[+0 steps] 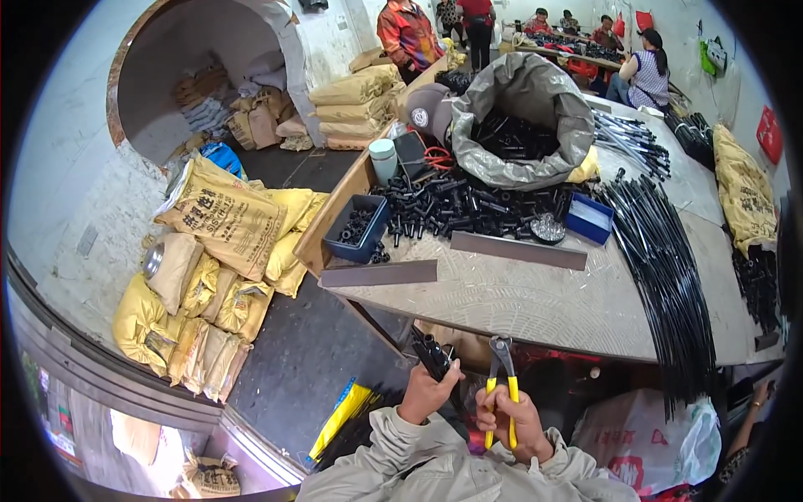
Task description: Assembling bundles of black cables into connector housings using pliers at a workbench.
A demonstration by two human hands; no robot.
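My left hand (427, 393) is closed around a bunch of black tube-like parts (432, 355), whose ends stick up above my fist. Beside it, my right hand (520, 417) grips end-cutting pliers (503, 355) by their yellow handles, jaws pointing up toward the table edge. Both hands are in front of the table (535, 305), close to my body. A heap of black plastic fittings (452, 201) lies across the tabletop. Out of a grey sack (577, 125) tipped toward me, more black parts show. Long black rods (661, 268) lie bundled at the right, hanging over the front edge.
A dark blue bin (358, 227) of small black pieces stands at the table's left, near metal strips (519, 250). A blue box (590, 218) and a pale green cup (384, 161) are there too. Yellow sacks (226, 217) pile up at left. Several people work farther back.
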